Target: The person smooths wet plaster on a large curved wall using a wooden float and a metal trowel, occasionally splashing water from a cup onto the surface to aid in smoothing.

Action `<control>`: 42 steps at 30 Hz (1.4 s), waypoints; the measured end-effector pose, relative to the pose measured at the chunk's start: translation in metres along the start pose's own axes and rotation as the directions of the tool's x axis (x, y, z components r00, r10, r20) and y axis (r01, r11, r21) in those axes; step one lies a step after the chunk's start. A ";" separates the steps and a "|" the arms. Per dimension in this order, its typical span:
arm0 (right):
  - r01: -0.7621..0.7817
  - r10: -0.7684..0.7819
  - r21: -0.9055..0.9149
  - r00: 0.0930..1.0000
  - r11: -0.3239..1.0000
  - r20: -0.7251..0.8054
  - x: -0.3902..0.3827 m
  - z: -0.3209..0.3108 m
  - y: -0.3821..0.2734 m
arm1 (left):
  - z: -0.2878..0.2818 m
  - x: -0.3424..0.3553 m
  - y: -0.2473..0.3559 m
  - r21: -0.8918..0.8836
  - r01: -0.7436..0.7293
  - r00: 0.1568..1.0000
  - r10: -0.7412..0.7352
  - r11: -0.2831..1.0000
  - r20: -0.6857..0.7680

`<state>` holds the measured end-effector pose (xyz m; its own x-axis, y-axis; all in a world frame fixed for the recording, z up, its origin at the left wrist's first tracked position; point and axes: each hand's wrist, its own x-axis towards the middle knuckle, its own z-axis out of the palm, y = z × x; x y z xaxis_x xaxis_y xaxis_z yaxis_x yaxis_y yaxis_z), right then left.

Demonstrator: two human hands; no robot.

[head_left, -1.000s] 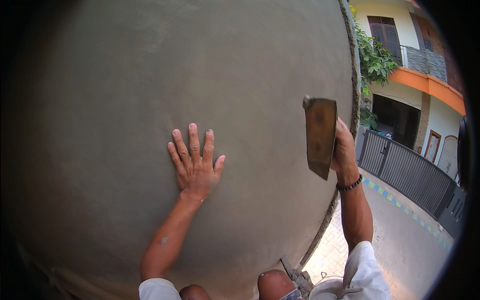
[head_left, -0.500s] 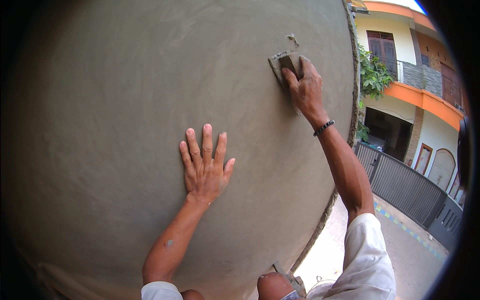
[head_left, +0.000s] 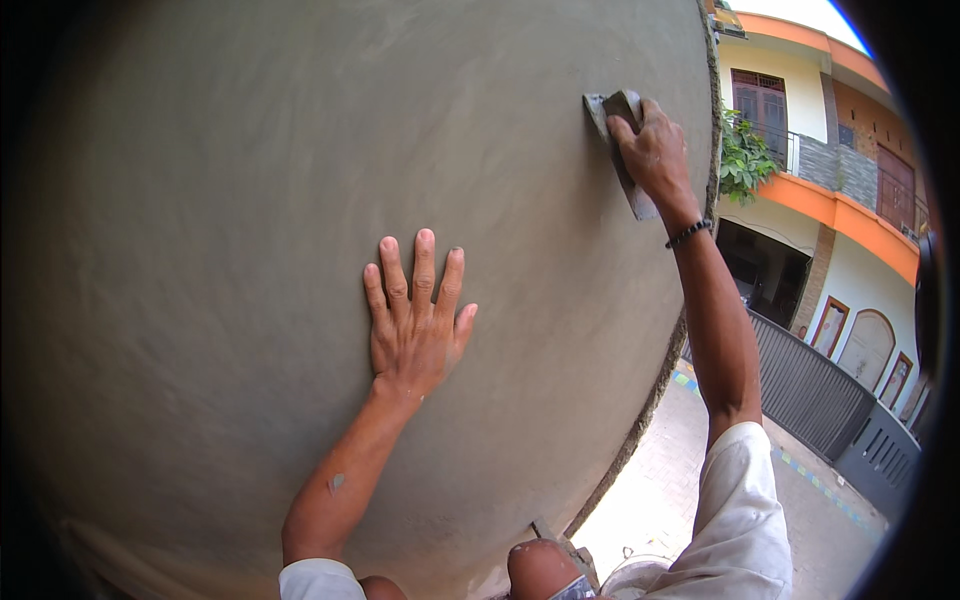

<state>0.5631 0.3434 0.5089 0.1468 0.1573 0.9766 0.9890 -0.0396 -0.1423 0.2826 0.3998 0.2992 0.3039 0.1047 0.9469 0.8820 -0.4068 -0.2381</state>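
A broad grey plastered wall (head_left: 250, 230) fills most of the view. My left hand (head_left: 415, 325) lies flat against it, fingers spread, holding nothing. Up at the right, my right hand (head_left: 655, 155) is wrapped round the block-shaped handle of a plastering trowel (head_left: 632, 190). The trowel's long flat blade is at the wall's surface, close to the rough right edge; whether its whole face touches the plaster, I cannot tell. Part of the handle is hidden by my fingers.
The wall's rough edge (head_left: 640, 440) runs down the right side. Beyond it are a paved lane (head_left: 690, 450), a dark metal gate (head_left: 810, 380), a leafy plant (head_left: 745, 160) and a house with orange bands. My bent knee (head_left: 540, 570) and a tool partly hidden behind it show at the bottom.
My right hand has moved the trowel rightward toward the wall's edge. A small lump of plaster near the trowel no longer shows. My left hand stays flat on the wall.
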 end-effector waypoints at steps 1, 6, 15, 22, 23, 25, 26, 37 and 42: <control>0.028 -0.029 0.020 0.998 0.999 0.051 -0.023 -0.003 0.000 | 0.000 -0.001 -0.002 0.004 0.004 1.000 -0.004 1.000 -0.002; 0.117 -0.117 0.136 0.993 0.984 -0.003 -0.027 -0.025 -0.030 | -0.001 0.000 -0.003 0.001 -0.009 1.000 0.009 1.000 -0.015; 0.172 -0.160 0.209 0.984 0.963 -0.074 -0.074 0.021 -0.018 | 0.004 -0.004 -0.002 -0.018 -0.015 1.000 0.014 1.000 -0.014; 0.022 0.046 0.309 0.976 0.951 -0.213 -0.001 -0.009 0.022 | 0.004 -0.001 0.001 -0.035 -0.011 1.000 0.011 0.999 -0.004; 0.012 0.080 0.372 0.970 0.928 -0.231 0.012 -0.009 0.012 | 0.005 -0.001 -0.001 -0.027 -0.013 1.000 0.012 1.000 -0.015; 0.067 -0.001 0.304 0.977 0.950 -0.211 0.025 -0.011 -0.007 | 0.007 -0.002 -0.001 -0.017 -0.014 0.999 0.013 1.000 -0.033; 0.091 -0.035 0.280 0.980 0.956 -0.197 0.029 -0.012 -0.020 | 0.006 -0.002 -0.003 -0.010 -0.014 0.999 0.014 1.000 -0.035; 0.149 -0.152 0.056 0.986 0.987 0.061 -0.017 -0.010 -0.050 | 0.005 -0.003 -0.002 -0.033 -0.021 0.999 0.020 0.999 -0.036; 0.048 -0.132 0.246 0.932 0.968 0.338 -0.048 -0.038 0.013 | 0.005 0.000 0.000 -0.060 -0.018 0.999 0.015 0.998 -0.047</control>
<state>0.5680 0.2981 0.4659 0.0114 0.4852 0.8743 0.9686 0.2120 -0.1302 0.2845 0.4044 0.2983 0.3002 0.0559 0.9522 0.8531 -0.4623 -0.2418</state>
